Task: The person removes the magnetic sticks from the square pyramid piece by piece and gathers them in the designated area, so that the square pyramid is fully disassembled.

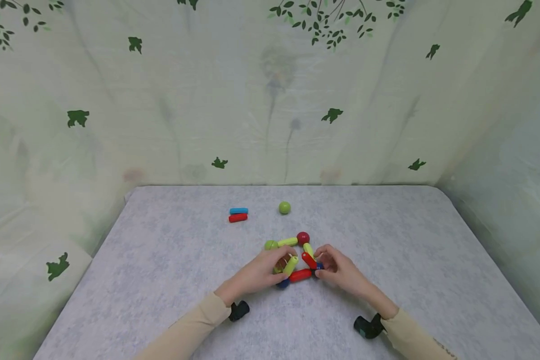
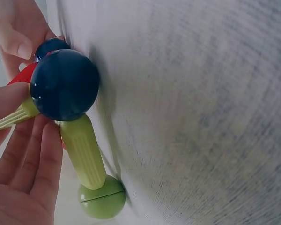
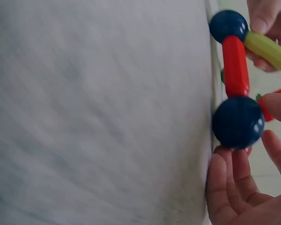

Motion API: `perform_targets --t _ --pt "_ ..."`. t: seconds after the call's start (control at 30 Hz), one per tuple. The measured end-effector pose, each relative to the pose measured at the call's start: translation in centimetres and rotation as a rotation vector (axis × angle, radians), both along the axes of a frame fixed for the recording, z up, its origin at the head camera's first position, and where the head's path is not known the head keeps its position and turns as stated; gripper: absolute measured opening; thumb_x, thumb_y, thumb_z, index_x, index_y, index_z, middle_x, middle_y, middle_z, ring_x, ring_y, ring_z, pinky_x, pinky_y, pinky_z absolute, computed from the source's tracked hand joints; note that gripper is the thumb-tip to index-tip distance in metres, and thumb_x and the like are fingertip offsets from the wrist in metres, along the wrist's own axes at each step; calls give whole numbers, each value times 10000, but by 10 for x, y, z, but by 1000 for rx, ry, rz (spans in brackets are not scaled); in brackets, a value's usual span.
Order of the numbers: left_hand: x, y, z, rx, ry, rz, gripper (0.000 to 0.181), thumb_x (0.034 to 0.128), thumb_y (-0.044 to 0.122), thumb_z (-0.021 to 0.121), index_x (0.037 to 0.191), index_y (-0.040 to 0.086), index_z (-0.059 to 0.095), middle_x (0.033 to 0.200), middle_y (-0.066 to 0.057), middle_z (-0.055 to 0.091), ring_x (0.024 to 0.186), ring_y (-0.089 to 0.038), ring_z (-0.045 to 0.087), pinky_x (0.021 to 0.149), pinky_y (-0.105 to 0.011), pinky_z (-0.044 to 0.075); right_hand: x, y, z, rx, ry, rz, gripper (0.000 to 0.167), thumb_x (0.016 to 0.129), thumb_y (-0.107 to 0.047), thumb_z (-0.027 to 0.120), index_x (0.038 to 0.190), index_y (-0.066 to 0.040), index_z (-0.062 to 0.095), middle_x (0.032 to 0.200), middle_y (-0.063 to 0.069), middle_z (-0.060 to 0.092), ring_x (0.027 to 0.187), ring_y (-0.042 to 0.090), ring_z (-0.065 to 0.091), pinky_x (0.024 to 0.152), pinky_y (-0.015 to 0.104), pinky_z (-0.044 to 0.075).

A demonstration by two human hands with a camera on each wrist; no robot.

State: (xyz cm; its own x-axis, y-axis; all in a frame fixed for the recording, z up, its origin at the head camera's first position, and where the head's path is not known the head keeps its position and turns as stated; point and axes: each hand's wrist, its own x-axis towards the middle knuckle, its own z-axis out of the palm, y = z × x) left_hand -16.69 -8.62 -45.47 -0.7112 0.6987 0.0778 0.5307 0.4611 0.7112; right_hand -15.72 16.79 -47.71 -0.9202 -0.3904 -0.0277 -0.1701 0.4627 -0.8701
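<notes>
Sticks and balls of a magnetic building set form a closed ring on the table. My left hand (image 1: 263,269) pinches a yellow-green stick (image 1: 290,266) that rises at a slant from the front-left blue ball (image 2: 64,84). Around the right blue ball (image 3: 238,123) curl the thumb and fingers of my right hand (image 1: 344,270). A raised red stick (image 1: 309,260) leans up from that ball, by the thumb. Another red stick (image 3: 235,65) joins the two blue balls. A red ball (image 1: 303,238) and a green ball (image 1: 271,245) make the far corners, with a yellow-green stick (image 1: 288,241) between them.
Behind the ring lie a loose blue stick (image 1: 239,211) and a red stick (image 1: 238,218), side by side. To their right sits a loose green ball (image 1: 285,207). A leaf-patterned curtain (image 1: 234,100) hangs along the table's (image 1: 162,240) far edge.
</notes>
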Motion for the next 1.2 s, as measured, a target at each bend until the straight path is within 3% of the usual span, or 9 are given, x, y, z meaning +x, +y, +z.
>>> perform_targets --t 0.2,0.53,0.7,0.8,0.87,1.0,1.2 --pt "0 -2 -2 47 1 -29 393 885 20 659 1237 112 511 1099 16 581 916 -75 575 790 -241 502 -7 5 2 -71 -29 96 299 914 -61 602 1207 -52 543 1112 112 562 953 243 552 813 351 473" --pt "2 -7 -1 84 38 -6 382 869 -35 650 1210 84 525 1104 13 575 902 -98 584 822 -259 498 -8 6 6 -18 -45 171 222 906 -96 615 1123 -51 594 993 61 576 861 202 550 719 308 477" --pt "3 -7 0 73 68 -10 383 867 -39 639 1217 74 534 1118 1 581 903 -110 577 798 -247 501 -19 3 8 -25 -65 62 239 941 -86 559 1178 -55 544 918 85 562 769 221 577 684 329 508" --pt "3 -7 0 75 71 -7 387 865 -39 637 1223 77 544 1133 -2 586 909 -117 568 790 -242 503 -30 -2 8 -12 -50 -20 317 938 -92 581 1249 -69 522 973 108 565 730 216 593 661 328 522" --pt "3 -8 0 76 74 0 397 867 -26 640 1236 87 549 1145 1 589 917 -120 561 800 -258 504 -36 -5 7 6 -38 -29 368 929 -92 599 1288 -79 518 1042 121 564 739 210 594 660 327 523" --pt "-1 -14 -1 92 99 45 392 876 -12 625 1242 119 567 1158 34 584 951 -102 541 844 -278 488 -45 -11 5 41 -23 10 388 913 -91 617 1292 -74 540 1123 139 576 781 201 594 665 321 525" --pt "-19 -37 1 104 183 185 324 878 -10 645 1186 88 624 1084 22 595 949 -132 551 824 -316 498 -48 -15 5 74 -45 0 338 899 -80 634 1230 -115 576 1110 106 592 805 195 587 660 308 517"
